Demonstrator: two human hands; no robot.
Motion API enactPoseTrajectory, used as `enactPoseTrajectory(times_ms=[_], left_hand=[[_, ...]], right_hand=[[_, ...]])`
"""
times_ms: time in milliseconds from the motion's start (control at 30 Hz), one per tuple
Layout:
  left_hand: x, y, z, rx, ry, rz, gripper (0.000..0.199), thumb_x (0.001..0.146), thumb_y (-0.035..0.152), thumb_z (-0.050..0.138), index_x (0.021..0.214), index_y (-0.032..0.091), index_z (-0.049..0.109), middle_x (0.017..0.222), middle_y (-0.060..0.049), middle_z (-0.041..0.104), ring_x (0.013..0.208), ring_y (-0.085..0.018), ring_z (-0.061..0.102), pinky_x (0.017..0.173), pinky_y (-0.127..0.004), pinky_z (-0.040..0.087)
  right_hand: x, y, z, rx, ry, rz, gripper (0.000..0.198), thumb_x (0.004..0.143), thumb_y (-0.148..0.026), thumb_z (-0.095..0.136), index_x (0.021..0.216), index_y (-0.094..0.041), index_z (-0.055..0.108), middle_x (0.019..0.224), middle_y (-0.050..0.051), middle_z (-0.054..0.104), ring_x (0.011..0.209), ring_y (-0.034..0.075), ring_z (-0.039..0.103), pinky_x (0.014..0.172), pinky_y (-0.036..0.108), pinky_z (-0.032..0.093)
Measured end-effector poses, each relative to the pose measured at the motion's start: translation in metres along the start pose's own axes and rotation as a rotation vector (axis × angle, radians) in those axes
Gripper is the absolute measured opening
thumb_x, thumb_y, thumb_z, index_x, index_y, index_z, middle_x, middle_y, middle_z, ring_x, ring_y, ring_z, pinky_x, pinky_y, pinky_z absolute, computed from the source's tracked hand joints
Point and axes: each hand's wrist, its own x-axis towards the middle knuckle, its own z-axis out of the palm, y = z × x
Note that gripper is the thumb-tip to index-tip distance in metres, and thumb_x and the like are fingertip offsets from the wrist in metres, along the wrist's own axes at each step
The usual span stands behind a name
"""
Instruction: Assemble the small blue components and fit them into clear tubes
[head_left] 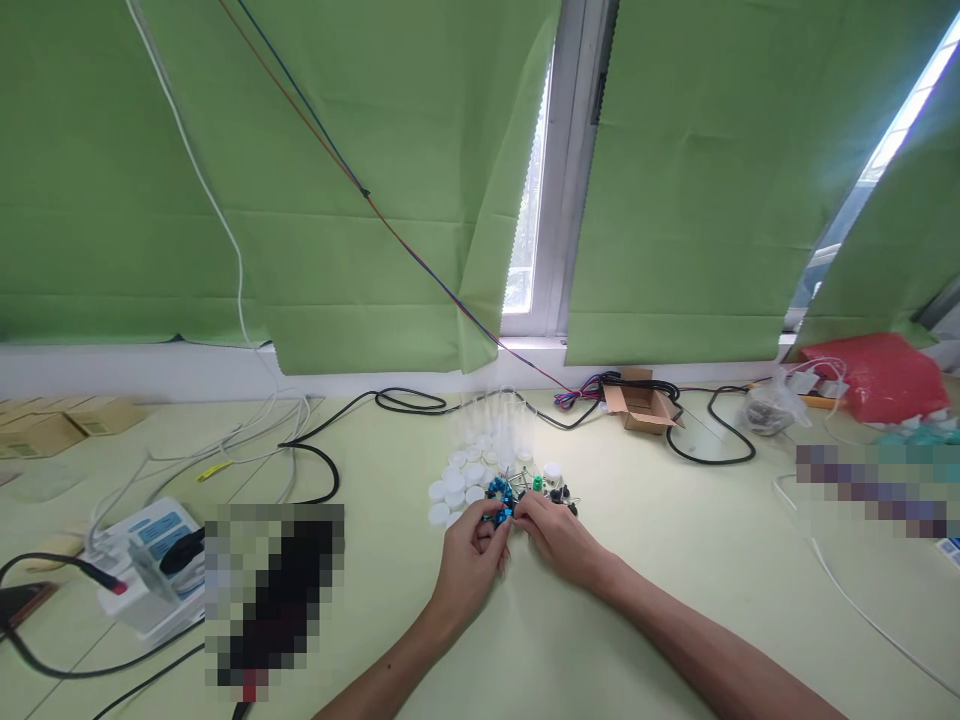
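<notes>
Low over the middle of the table, my left hand [471, 555] is closed, with thumb and fingers pinching a small shiny blue part [502, 517]. My right hand [561, 538] meets it from the right, its fingertips pressed together; what they hold is too small to make out. Just beyond the fingers lie more blue parts [498, 487], a green part [538, 483] and several black parts [559, 495] with thin metal pins. White round caps [454, 482] are spread behind and left of my left hand. Clear tubes [495, 425] stand behind the caps.
An open cardboard box [641, 405] sits near the wall, with black cable [712, 460] beside it. On the left are a white power strip [146, 590] and loose cables. A red bag [874, 375] and a clear plastic bag [771, 405] lie at the right.
</notes>
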Motion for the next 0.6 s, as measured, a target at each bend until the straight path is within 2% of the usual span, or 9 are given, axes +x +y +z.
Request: enactPoseTrajectory(times_ms=[600], left_hand=[[-0.0012,-0.0004,0.0004,0.015,-0.024,-0.04,0.028,0.083,0.042,0.06,0.099,0.019,0.058,0.049,0.006,0.051,0.041,-0.01,0.047,0.041,-0.02,0.037]], right_hand=[[0.0013,0.0005,-0.0002,0.023,0.041,-0.036,0.014,0.098,-0.014,0.038,0.09,-0.02,0.048,0.087,0.004,0.054,0.075,0.017,0.054,0.065,0.026,0.043]])
